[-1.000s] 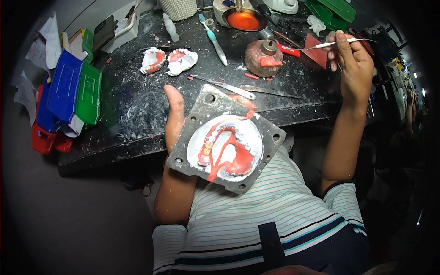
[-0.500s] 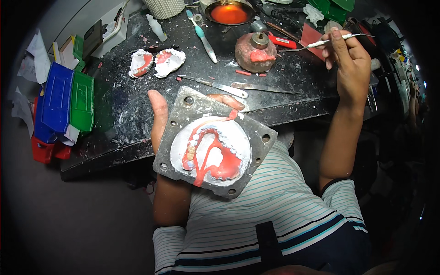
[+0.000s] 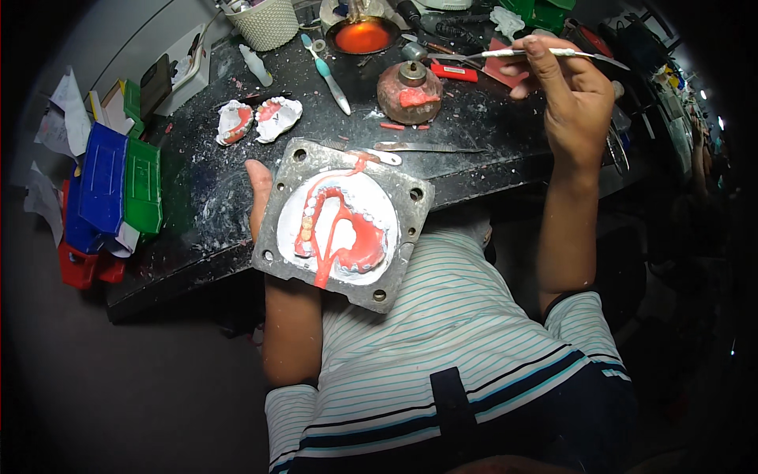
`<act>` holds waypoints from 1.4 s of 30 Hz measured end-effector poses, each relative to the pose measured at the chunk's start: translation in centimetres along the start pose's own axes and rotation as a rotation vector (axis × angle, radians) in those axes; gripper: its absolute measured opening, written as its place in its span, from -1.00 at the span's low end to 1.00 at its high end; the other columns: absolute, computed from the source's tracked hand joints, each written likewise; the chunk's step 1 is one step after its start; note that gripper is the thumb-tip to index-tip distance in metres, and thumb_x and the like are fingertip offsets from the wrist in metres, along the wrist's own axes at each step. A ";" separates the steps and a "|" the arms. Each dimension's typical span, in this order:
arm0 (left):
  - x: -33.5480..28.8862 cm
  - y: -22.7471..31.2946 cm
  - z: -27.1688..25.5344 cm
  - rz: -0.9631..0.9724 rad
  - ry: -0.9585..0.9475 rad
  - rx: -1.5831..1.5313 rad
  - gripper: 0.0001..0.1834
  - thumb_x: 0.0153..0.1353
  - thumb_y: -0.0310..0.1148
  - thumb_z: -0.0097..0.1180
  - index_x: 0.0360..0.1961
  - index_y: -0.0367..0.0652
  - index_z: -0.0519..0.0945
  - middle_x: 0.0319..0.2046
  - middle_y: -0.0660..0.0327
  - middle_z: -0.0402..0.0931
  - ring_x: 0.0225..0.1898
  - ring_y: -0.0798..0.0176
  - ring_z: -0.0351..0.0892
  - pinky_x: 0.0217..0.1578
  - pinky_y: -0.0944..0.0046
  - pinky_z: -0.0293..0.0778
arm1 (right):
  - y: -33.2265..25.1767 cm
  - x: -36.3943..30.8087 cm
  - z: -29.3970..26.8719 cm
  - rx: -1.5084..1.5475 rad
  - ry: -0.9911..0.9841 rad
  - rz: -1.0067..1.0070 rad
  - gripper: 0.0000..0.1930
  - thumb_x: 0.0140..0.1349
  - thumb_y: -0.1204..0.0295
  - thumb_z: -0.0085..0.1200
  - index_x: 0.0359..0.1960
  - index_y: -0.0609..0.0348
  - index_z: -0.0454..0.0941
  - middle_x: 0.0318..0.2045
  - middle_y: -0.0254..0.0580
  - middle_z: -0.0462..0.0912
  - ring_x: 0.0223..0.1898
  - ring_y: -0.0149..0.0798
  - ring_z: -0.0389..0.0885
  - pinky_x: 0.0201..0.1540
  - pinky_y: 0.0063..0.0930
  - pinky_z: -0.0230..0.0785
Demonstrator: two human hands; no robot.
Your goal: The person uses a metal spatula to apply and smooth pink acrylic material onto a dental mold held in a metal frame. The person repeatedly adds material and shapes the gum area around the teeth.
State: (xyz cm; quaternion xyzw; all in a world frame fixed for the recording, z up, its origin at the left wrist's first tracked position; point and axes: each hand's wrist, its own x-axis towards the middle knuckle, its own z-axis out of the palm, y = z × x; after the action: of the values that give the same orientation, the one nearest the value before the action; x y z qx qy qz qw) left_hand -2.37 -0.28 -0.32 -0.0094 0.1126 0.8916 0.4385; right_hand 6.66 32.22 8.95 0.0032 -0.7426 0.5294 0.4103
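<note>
My left hand point(image 3: 258, 189) supports a square grey metal denture flask half point(image 3: 409, 213) from below. Its thumb shows along the left edge; the other fingers are hidden underneath. White plaster fills the round middle of the flask, holding a pink wax denture point(image 3: 363, 249) with pale teeth and a few yellowish ones. Strips of pink wax run from it to the flask's rim. Raised over the bench's right side, my right hand point(image 3: 580, 103) pinches a thin double-ended wax carver point(image 3: 505, 53) by its white handle, well apart from the flask.
Beyond the flask stand a round wax-smeared spirit lamp point(image 3: 410, 110) and a shallow orange-glowing pan point(image 3: 359, 38). A red lighter point(image 3: 454, 73), toothbrush point(image 3: 333, 85), metal instrument point(image 3: 434, 148) and plaster casts point(image 3: 276, 120) lie around. Blue point(image 3: 103, 178) and green bins stand left.
The flask, on my left hand, has risen in the view and shifted left. My right hand has moved left with the carver, which has tilted the other way. The bench view has shifted slightly.
</note>
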 end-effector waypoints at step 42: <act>-0.1 -2.4 2.8 -0.115 -0.314 -0.119 0.11 0.35 0.50 -0.25 0.40 -0.47 0.26 0.31 -0.27 0.40 0.27 -0.21 0.51 0.29 -0.21 0.46 | -6.3 -3.3 5.0 -0.080 -0.379 -0.301 -0.94 0.35 0.70 0.18 -0.26 0.49 0.68 -0.34 -0.05 0.74 -0.43 -0.45 0.66 -0.49 -0.68 0.44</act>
State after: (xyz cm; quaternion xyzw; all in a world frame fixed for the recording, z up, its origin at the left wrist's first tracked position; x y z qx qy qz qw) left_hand -0.17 1.67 1.91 0.0976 -0.0113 0.8606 0.4997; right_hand 8.60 24.09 11.32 0.1965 -0.8179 0.4224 0.3378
